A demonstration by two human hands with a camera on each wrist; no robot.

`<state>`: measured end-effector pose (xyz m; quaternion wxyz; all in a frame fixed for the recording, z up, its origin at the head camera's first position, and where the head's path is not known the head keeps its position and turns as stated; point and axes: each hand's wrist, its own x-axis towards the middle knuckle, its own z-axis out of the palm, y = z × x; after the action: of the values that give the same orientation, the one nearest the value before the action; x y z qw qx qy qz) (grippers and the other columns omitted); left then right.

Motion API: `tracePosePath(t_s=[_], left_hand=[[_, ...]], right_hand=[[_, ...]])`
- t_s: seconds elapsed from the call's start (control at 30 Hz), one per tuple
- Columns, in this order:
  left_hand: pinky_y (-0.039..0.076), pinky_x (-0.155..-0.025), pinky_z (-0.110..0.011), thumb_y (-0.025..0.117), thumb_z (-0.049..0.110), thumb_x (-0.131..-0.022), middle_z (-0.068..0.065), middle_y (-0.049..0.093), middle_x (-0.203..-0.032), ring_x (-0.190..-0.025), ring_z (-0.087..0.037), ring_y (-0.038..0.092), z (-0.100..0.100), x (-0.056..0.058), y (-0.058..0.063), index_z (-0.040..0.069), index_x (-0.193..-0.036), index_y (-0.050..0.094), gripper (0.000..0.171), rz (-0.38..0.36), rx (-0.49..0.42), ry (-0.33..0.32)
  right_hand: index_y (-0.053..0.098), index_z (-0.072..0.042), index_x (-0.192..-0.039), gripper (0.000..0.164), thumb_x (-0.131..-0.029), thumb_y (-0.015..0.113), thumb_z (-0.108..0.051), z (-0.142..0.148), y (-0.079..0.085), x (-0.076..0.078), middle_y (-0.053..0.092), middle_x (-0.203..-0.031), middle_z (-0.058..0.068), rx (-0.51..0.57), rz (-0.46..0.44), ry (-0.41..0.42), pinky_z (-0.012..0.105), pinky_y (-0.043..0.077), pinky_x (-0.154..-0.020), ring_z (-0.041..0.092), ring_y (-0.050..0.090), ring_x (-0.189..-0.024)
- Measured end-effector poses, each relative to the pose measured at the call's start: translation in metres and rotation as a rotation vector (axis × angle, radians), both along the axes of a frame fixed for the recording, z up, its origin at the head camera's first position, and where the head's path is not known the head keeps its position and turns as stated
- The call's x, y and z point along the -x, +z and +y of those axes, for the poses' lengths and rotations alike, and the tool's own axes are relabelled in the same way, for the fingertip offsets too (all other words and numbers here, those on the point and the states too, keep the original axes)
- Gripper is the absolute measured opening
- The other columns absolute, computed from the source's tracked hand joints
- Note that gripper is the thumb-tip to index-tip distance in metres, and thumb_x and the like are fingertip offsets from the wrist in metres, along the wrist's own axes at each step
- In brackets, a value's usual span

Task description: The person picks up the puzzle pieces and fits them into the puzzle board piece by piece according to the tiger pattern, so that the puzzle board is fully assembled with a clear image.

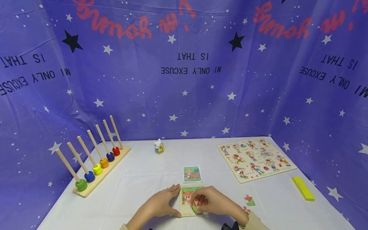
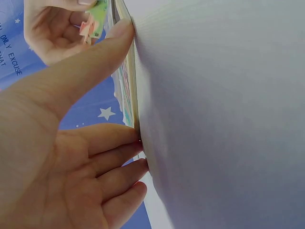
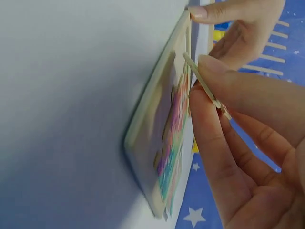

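A square wooden puzzle board (image 1: 187,215) with a tiger picture lies flat near the table's front. Its upper part is filled with fitted pieces; bare wood shows at the lower left. My left hand (image 1: 162,203) touches the board's left edge, straight fingers near the far corner and thumb near the front corner. Between thumb and fingers my right hand (image 1: 217,200) pinches a green and orange puzzle piece (image 3: 204,82), tilted just above the board. The right hand covers the board's right side in the head view. Just behind the board lies a tiger picture card (image 1: 192,174).
Two loose puzzle pieces (image 1: 250,200) lie right of my right hand. Further right are a sports-figure peg board (image 1: 257,159) and a yellow box (image 1: 303,188). A bead rack (image 1: 103,174) with upright rods stands left, and a small toy figure (image 1: 159,146) at the back.
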<state>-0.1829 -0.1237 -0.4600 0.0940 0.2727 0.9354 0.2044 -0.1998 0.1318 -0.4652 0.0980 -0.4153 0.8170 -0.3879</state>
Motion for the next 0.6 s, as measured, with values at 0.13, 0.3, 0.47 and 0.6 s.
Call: tracePosePath(t_s=[0.13,0.3,0.47,0.6], left_hand=[[0.038,-0.104,-0.053,0.079,0.052,-0.066,-0.015,0.042,-0.148,-0.133,-0.035,0.042,0.000,0.000,0.001,0.000,-0.141,0.046,0.097,-0.001,-0.007,-0.001],[0.038,-0.104,-0.053,0.079,0.052,-0.066,-0.014,0.042,-0.148,-0.133,-0.035,0.041,0.000,0.001,0.000,0.000,-0.141,0.046,0.097,0.001,-0.011,-0.005],[0.038,-0.104,-0.054,0.079,0.052,-0.067,-0.014,0.041,-0.148,-0.133,-0.035,0.041,-0.001,0.001,-0.001,0.000,-0.141,0.045,0.097,-0.011,-0.016,-0.008],[0.038,-0.104,-0.054,0.078,0.052,-0.067,-0.015,0.041,-0.148,-0.134,-0.036,0.040,-0.001,0.001,-0.002,0.000,-0.142,0.045,0.097,-0.014,-0.022,-0.012]], right_hand=[[0.068,-0.012,-0.103,0.034,-0.073,0.083,-0.006,-0.010,-0.003,0.000,0.065,-0.088,-0.008,0.016,0.019,0.006,0.017,0.053,-0.063,-0.001,0.057,-0.072],[0.067,-0.009,-0.104,0.035,-0.073,0.083,-0.006,-0.020,-0.006,-0.001,0.064,-0.086,-0.007,0.011,0.044,0.007,0.016,0.053,-0.063,-0.002,0.056,-0.072],[0.066,-0.008,-0.104,0.035,-0.073,0.083,-0.005,-0.026,-0.007,-0.001,0.064,-0.088,-0.007,-0.006,0.086,0.001,0.016,0.052,-0.069,-0.003,0.057,-0.075],[0.066,-0.008,-0.102,0.034,-0.073,0.082,-0.004,-0.031,-0.008,0.000,0.065,-0.087,-0.007,0.003,0.068,-0.006,0.016,0.052,-0.068,-0.002,0.057,-0.074]])
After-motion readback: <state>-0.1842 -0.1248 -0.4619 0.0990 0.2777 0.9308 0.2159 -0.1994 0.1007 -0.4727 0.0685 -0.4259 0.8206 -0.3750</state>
